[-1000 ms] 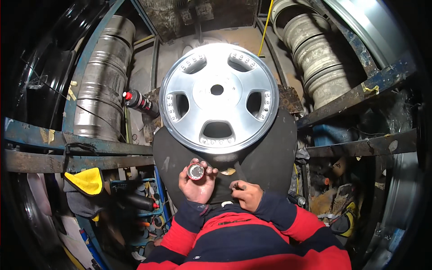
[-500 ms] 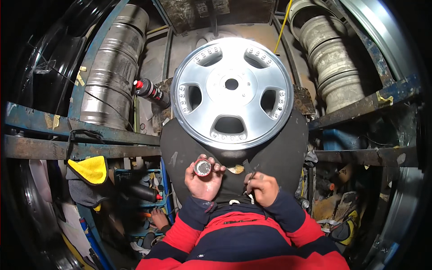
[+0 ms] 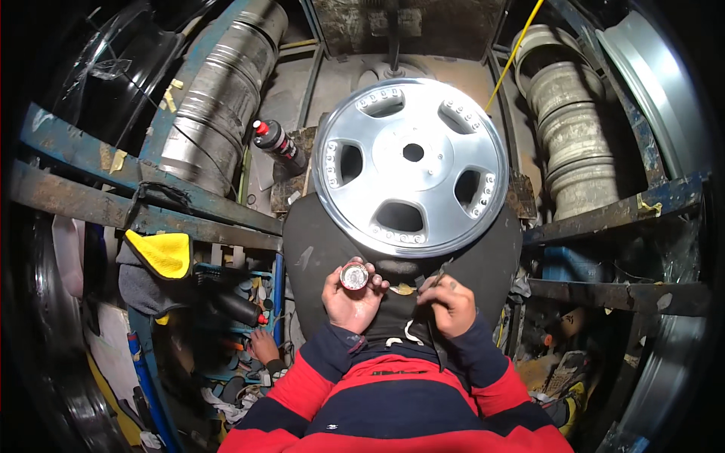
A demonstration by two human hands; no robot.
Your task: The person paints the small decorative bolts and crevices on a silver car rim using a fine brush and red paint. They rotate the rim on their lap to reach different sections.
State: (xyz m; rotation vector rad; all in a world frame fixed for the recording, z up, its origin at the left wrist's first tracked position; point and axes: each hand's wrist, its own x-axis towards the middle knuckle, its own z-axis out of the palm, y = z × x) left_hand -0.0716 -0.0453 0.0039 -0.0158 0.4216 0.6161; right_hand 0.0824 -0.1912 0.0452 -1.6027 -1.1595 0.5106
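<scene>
My left hand [image 3: 351, 306] is closed around a small round red container [image 3: 353, 276], its whitish-grey round face turned upward. My right hand [image 3: 450, 306] is pinched in front of my lap, with a thin dark tool [image 3: 445, 269] sticking up past its fingers; its kind cannot be made out. Just beyond both hands, a silver five-hole wheel rim [image 3: 423, 177] rests face up against my dark-clothed knees. Between the hands lies a small yellowish thing [image 3: 402, 289], too small to name.
A dark bottle with a red cap [image 3: 279, 147] stands left of the rim. Stacked metal barrels [image 3: 219, 106] and rims [image 3: 574, 128] flank it behind blue frame bars [image 3: 91, 151]. A yellow-grey cloth [image 3: 160, 260] hangs at left. Another person's hand [image 3: 264, 347] is among clutter at lower left.
The view has shifted, so the rim and surroundings sit further right and lower. The red container has tilted slightly. My right hand has turned a little, still pinched. The other person's hand has moved slightly up.
</scene>
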